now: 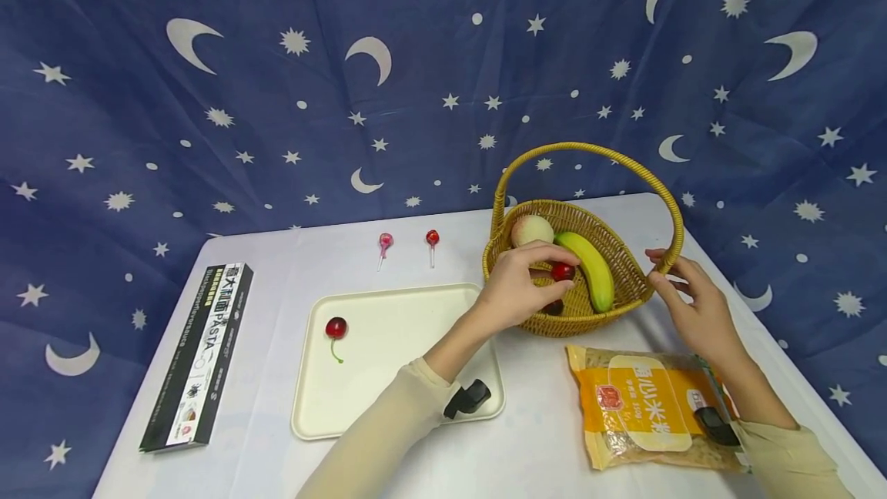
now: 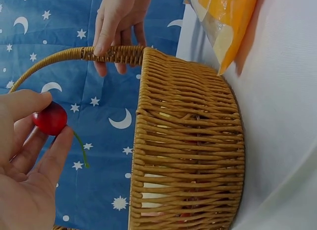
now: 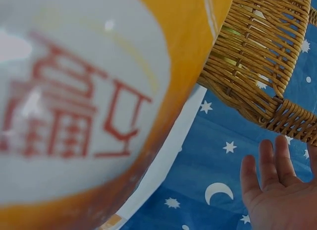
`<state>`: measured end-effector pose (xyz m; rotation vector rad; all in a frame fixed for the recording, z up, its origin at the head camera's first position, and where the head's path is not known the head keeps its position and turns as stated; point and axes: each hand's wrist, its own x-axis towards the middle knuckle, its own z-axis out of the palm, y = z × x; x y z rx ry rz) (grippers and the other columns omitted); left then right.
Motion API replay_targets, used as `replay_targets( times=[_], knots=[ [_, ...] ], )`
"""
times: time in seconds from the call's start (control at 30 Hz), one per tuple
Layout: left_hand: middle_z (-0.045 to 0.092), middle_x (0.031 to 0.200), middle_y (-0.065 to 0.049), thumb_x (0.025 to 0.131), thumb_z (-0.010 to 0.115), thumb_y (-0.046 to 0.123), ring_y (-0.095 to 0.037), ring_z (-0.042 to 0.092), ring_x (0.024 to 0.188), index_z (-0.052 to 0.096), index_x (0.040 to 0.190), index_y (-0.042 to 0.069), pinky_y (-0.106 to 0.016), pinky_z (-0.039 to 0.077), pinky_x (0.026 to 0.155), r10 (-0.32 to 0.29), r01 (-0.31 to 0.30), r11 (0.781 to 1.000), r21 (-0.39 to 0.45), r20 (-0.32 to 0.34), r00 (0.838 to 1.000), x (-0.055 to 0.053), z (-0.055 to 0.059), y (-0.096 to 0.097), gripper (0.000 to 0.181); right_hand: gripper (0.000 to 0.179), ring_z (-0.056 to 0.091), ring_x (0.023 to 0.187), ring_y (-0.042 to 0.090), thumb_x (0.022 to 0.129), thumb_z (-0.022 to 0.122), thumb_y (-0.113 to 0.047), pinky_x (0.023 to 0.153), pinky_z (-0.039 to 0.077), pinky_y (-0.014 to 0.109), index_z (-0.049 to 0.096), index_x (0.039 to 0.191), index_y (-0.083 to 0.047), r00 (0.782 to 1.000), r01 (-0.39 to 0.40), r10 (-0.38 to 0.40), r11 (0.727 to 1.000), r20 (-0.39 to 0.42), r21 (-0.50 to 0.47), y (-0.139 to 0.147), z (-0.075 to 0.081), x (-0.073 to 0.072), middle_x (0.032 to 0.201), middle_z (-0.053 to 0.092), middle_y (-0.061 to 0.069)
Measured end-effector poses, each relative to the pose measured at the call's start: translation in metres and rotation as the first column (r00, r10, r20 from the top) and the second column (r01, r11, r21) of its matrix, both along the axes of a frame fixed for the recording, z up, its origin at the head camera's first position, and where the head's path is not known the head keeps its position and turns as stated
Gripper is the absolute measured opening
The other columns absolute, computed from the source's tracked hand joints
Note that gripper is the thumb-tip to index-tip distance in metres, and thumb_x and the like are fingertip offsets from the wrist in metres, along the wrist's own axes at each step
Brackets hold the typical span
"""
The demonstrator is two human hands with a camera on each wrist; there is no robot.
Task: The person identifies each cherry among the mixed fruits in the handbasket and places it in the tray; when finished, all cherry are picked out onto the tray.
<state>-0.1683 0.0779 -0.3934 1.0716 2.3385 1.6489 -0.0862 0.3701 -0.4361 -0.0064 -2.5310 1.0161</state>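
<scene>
My left hand (image 1: 521,282) pinches a red cherry (image 1: 563,271) above the wicker basket (image 1: 627,272); the cherry's green stem (image 2: 82,148) hangs down in the left wrist view. At the basket's right side, my right hand (image 1: 700,313) holds the lower end of the handle (image 1: 589,146), thumb on one side and fingers on the other. Inside the basket lie a banana (image 1: 589,268), a pale peach-like fruit (image 1: 532,230) and another dark red cherry (image 1: 552,307), partly hidden by my left hand. One more cherry (image 1: 336,328) with a stem lies on the cream tray (image 1: 395,376).
An orange bag of rice noodles (image 1: 644,406) lies in front of the basket, below my right forearm. Two lollipops, one pink (image 1: 385,241) and one red (image 1: 433,238), lie behind the tray. A black-and-white pasta box (image 1: 197,356) is at the left. A starry blue cloth (image 1: 416,98) hangs behind.
</scene>
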Motion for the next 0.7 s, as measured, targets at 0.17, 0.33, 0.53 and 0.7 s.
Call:
replay_targets(
  times=[0.17,0.33,0.53,0.7],
  knots=[
    [0.074,0.133,-0.004,0.094,0.079,0.007,-0.018,0.070,0.122,0.078,0.123,0.010,-0.015,0.059,0.096,-0.002,0.000,0.999,0.042,0.033,0.999,0.002,0.000,-0.014,0.029,0.036,0.045,0.119,-0.023,0.110,0.061,-0.022,0.092,0.036,0.000,0.064,0.145,-0.018,1.000,0.000,0.000,1.000,0.000,-0.001,-0.002,-0.001,-0.001,0.139,0.061,-0.008],
    [0.076,0.129,-0.004,0.093,0.080,0.005,-0.019,0.071,0.122,0.078,0.121,0.010,-0.017,0.059,0.097,0.043,-0.042,0.997,0.062,-0.027,0.999,0.002,-0.002,-0.035,0.029,0.036,0.045,0.119,-0.023,0.109,0.061,-0.023,0.092,0.036,0.001,0.063,0.146,-0.021,1.000,0.011,-0.011,1.000,0.013,0.003,-0.001,-0.002,0.000,0.139,0.060,-0.012],
    [0.076,0.128,-0.009,0.092,0.080,0.001,-0.024,0.072,0.121,0.078,0.118,0.006,-0.021,0.061,0.098,0.103,-0.096,0.991,0.096,-0.070,0.992,0.001,-0.005,-0.065,0.027,0.037,0.043,0.119,-0.024,0.109,0.062,-0.024,0.092,0.035,0.001,0.062,0.146,-0.022,0.999,0.024,-0.024,1.000,0.025,0.004,-0.001,-0.001,0.000,0.139,0.060,-0.007],
    [0.076,0.126,-0.009,0.092,0.079,-0.001,-0.024,0.073,0.119,0.078,0.117,0.003,-0.023,0.061,0.099,0.149,-0.140,0.984,0.108,-0.084,0.985,0.001,-0.008,-0.090,0.026,0.038,0.044,0.118,-0.023,0.109,0.062,-0.025,0.092,0.034,-0.001,0.062,0.147,-0.020,0.999,0.034,-0.034,0.999,0.033,-0.002,-0.002,-0.001,0.001,0.138,0.058,-0.013]
  ],
)
